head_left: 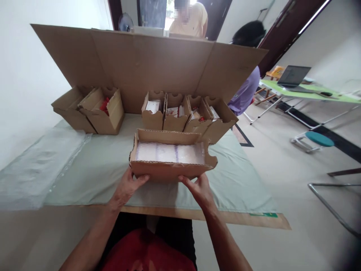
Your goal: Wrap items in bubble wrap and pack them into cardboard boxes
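Both hands, left hand (128,186) and right hand (199,188), grip the open cardboard box (169,169) near the table (93,165) front edge, fingers curled under. White packets (169,153) fill it; flaps unclosed. Six smaller boxes (180,116) sit open along the back edge.

The cardboard sheet (146,64) hid the two people behind it below the shoulders. The small boxes (176,114) showed contents too small to identify. White packets (169,152) in the held box (166,169) appeared blurred under plastic.
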A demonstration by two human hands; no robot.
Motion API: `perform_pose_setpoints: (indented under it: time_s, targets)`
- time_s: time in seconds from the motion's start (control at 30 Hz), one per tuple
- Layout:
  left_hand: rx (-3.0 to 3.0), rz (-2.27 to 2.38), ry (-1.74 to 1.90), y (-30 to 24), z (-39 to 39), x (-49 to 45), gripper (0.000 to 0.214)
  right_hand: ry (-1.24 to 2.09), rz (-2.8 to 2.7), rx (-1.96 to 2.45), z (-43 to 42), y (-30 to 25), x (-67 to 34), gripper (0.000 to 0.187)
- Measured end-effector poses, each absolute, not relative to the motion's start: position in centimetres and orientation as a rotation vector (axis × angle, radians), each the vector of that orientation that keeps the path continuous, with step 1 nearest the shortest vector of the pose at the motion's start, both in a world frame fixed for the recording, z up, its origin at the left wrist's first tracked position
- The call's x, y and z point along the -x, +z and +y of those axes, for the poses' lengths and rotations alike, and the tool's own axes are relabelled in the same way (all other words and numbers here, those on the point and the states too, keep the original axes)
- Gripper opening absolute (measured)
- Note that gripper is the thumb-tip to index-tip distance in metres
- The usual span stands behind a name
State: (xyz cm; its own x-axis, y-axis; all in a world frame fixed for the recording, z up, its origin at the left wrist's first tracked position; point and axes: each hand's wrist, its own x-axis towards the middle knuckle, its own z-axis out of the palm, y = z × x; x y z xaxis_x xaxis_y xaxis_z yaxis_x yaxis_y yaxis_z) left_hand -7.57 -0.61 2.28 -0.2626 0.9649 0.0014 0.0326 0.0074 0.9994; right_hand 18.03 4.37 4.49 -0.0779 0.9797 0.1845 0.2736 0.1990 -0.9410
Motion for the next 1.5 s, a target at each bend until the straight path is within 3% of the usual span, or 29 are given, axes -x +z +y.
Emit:
perform_pose_setpoints:
  time_s: [0.5,0.8,1.03,1.2,1.33,1.5]
  targets:
    - [-1.141,1.551,1.423,1.2,-2.3,7.9,0.062,0.968,-1.682,1.199,6.2,4.3,-18.3,0.056]
    - [-0.982,1.682,1.733,0.2,-3.7,13.3,0.068,1.466,-1.939,0.715,15.3,4.9,-6.7,0.074]
    - [-0.949,1.777,1.774,-0.8,-3.0,13.0,0.081,1.503,-1.986,0.614,20.9,3.5,-0.7,0.101]
    - [-0.895,1.904,1.706,-2.5,-3.6,11.4,0.091,1.360,-1.940,0.727,22.1,1.9,-0.1,0.096]
    - [-0.863,2.120,1.751,-3.3,-2.7,12.5,0.111,1.349,-1.934,0.879,20.3,-0.3,-1.0,0.085]
    - [-1.050,2.087,1.818,-3.7,0.0,13.4,0.113,1.436,-1.976,0.737,18.4,-2.5,-0.8,0.093]
